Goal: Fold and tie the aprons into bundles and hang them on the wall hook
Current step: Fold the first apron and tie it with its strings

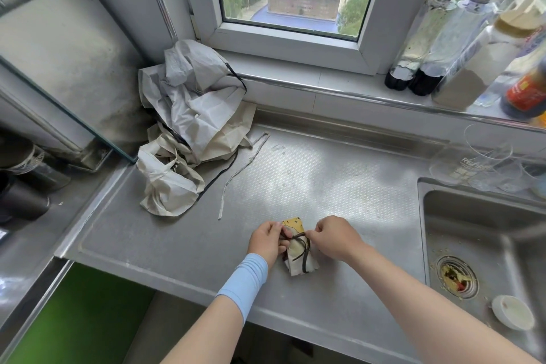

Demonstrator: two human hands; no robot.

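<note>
A small folded apron bundle (299,257), cream with a yellow print, lies on the steel counter (310,183) near its front edge. A dark brown strap (302,245) is wrapped around it. My left hand (266,241) pinches the strap on the bundle's left side. At the right side my right hand (335,238) pinches the other end of the strap. A heap of unfolded grey and cream aprons (189,127) with loose straps lies in the counter's back left corner.
A sink (487,245) with a dirty drain and a small white dish (512,315) is at the right. Clear glasses (487,156) stand behind it. Bottles and jars (461,62) line the windowsill. A glass panel (59,89) borders the counter on the left.
</note>
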